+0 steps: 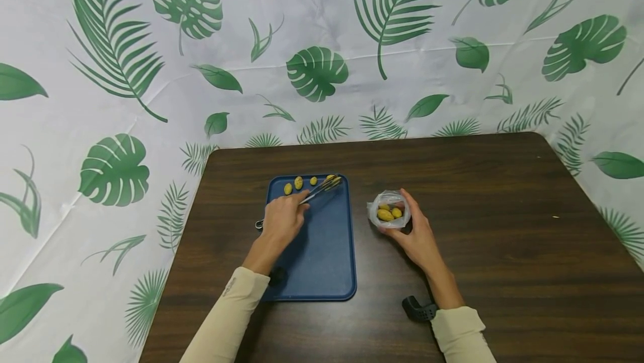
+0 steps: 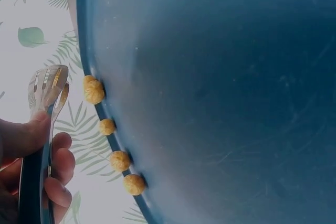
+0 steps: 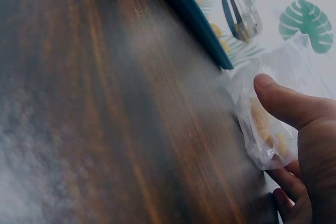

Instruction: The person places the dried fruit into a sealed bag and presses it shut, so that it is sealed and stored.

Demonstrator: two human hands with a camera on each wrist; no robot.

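In the head view my left hand [image 1: 284, 217] grips metal tongs [image 1: 317, 191] above the blue tray [image 1: 324, 257]. The slotted tong heads are at the tray's far right corner; yellow shows at them, but whether they pinch a piece I cannot tell. Several small, speckled yellow round pieces [image 1: 298, 183] lie along the tray's far edge. To the right of the tray, my right hand [image 1: 421, 237] holds an open clear plastic bag [image 1: 373, 215], thumb on the near side and fingers round the far side. Yellow pieces [image 1: 385, 215] lie inside the bag.
Tray and bag are on a dark brown wooden table [image 1: 503, 212]. A white cloth with green leaf prints [image 1: 317, 72] hangs behind the table. A black strap [image 1: 418, 309] is on my right wrist.
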